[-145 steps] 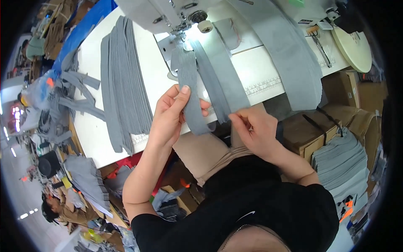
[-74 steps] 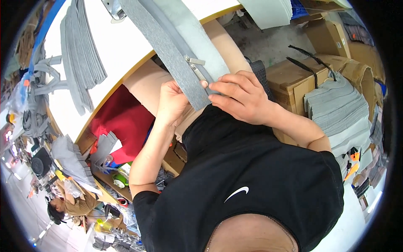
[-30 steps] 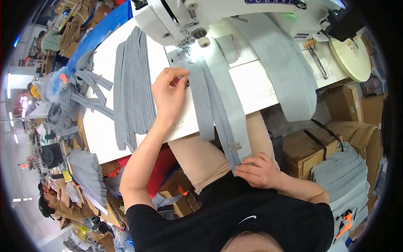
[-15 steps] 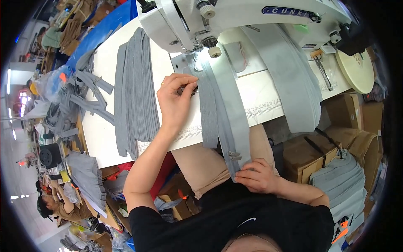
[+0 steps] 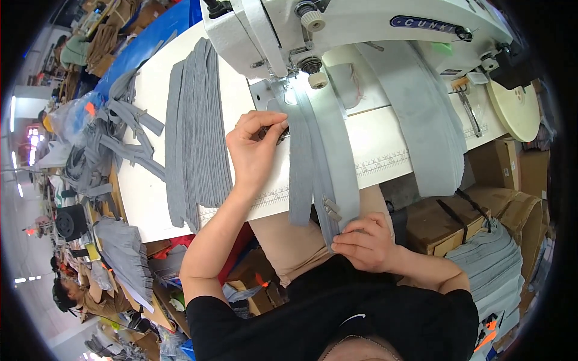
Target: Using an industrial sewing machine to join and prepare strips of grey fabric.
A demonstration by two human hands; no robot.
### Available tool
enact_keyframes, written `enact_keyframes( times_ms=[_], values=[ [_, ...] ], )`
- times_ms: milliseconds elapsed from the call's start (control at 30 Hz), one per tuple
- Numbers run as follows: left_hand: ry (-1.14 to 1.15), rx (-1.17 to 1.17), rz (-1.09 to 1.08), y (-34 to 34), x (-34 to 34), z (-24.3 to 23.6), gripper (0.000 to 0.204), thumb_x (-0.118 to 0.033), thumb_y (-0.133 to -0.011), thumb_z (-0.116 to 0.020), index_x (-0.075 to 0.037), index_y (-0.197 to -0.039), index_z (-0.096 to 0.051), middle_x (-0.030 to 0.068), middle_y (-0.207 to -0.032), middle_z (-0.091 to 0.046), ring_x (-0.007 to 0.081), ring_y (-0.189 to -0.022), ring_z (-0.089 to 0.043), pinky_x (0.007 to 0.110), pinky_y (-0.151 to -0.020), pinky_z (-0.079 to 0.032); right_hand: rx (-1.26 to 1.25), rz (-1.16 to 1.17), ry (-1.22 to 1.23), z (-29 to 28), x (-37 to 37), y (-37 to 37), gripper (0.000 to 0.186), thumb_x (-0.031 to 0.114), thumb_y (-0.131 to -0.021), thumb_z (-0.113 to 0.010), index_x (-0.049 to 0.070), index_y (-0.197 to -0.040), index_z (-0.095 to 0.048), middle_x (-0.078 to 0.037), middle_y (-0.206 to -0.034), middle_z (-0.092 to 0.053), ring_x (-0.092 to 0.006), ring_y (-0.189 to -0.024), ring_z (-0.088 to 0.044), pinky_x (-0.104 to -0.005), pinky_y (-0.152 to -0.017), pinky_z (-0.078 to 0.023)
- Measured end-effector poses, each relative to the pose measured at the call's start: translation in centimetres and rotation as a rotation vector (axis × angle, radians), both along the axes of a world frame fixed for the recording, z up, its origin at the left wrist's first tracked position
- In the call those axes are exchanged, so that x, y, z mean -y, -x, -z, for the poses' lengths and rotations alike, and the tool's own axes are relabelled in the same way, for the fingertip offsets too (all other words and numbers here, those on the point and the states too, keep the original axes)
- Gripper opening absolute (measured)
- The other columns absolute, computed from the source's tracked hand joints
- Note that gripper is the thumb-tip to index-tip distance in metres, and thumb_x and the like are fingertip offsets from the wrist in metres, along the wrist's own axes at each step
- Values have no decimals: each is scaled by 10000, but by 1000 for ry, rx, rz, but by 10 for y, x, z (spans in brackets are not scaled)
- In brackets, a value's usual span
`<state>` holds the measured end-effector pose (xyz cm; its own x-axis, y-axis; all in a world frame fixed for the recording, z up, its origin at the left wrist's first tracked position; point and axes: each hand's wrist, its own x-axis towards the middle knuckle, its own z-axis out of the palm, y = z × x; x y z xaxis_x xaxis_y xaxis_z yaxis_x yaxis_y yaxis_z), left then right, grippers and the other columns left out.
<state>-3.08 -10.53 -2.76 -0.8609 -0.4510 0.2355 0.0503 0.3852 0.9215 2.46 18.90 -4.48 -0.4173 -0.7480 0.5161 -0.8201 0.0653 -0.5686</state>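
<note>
My left hand (image 5: pixel 253 147) is closed, thumb and forefinger pinching the left edge of a grey fabric strip (image 5: pixel 300 192) just below the sewing machine's lit needle area. The strip lies alongside a grey zipper tape (image 5: pixel 320 162) and a wider pale grey strip (image 5: pixel 342 159); all run from under the presser foot toward my lap. Two metal zipper sliders (image 5: pixel 331 209) sit on the tape near its lower end. Below them my right hand (image 5: pixel 366 243) grips the end of the zipper tape between thumb and fingers, over my thighs.
The white sewing machine (image 5: pixel 361 24) spans the top. Stacked grey strips (image 5: pixel 198 138) lie left on the table; pale fabric pieces (image 5: pixel 421 132) hang over its edge at right. Tweezers (image 5: pixel 469 111) lie farther right. Cardboard boxes (image 5: pixel 445 222) stand below. A person (image 5: pixel 90 295) is far left.
My right hand has moved slightly up toward the machine, and the sliders with it. My left hand keeps its pinch. The whole view has shifted a little.
</note>
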Motion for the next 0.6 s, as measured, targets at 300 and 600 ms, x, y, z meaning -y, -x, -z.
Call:
enact_keyframes(
  times_ms=[300,600],
  values=[
    [-45,-8,-5,-3,1,0,142,44,-838,-774,-41,-947,-809,58,-955,-739,93,-779,-613,230,-701,-494,10,61,28,-13,26,26,229,55,-698,-788,112,-917,-754,26,-978,-712,-200,-906,-637,-378,-826,-423],
    [-89,13,-8,-3,-1,-2,151,55,-835,-769,-35,-949,-807,62,-960,-738,91,-784,-613,229,-701,-493,73,133,5,-30,51,56,197,66,-701,-814,115,-880,-745,25,-891,-697,-214,-850,-606,-385,-833,-405]
  ],
)
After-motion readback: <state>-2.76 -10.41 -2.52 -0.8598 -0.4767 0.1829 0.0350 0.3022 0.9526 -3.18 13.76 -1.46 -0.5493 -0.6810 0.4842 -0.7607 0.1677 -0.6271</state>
